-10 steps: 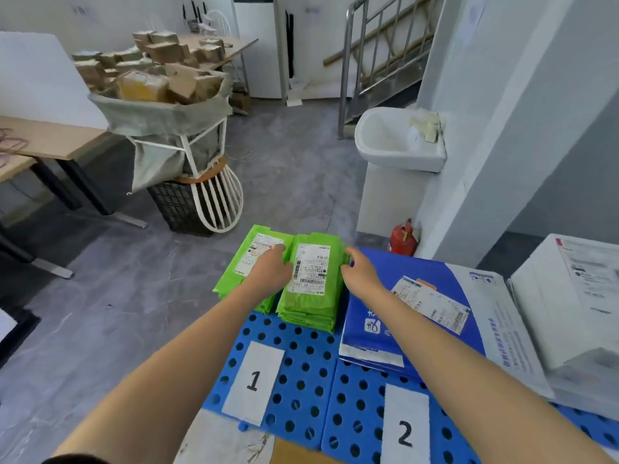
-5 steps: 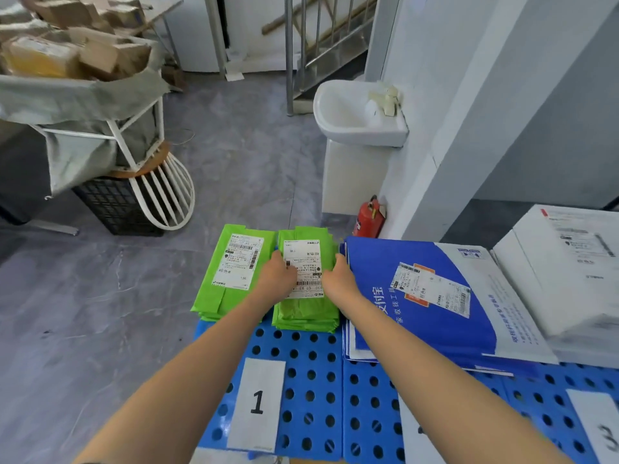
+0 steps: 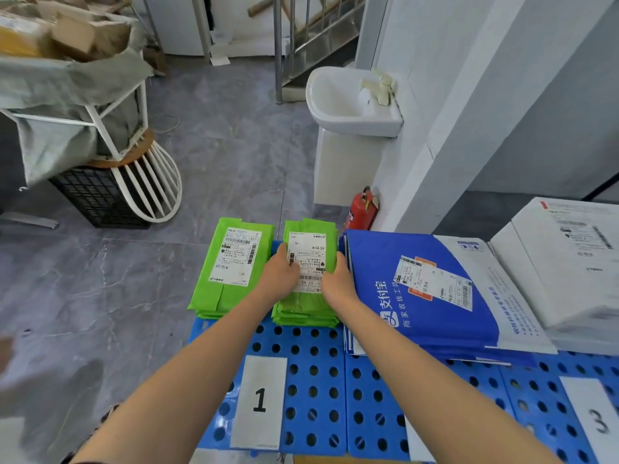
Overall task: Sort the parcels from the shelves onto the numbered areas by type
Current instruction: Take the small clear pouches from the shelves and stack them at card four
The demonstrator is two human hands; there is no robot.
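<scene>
Right now we have both hands on the right green parcel stack, which sits at the far end of the blue perforated worktop above the paper label marked 1. Our left hand lies flat on the top parcel, fingers loosely spread over the left part of its white shipping label; it presses down and grips nothing. Our right hand rests against the stack's right edge, fingers curved along the side, also closed on nothing that we can make out. Just beside this stack, to its left, lies the left green parcel stack, label up, its left part hanging past the worktop's edge. To the right, touching or nearly touching the stack we hold, is the pile of blue mailers, flat, with a white and orange label on top. Farther right, white parcels are piled at the frame's edge, and a label marked 3 shows on the near right. Beyond the worktop we see a red fire extinguisher on the grey floor beside a white sink, and at upper left a cart of cardboard boxes lined with grey cloth.
</scene>
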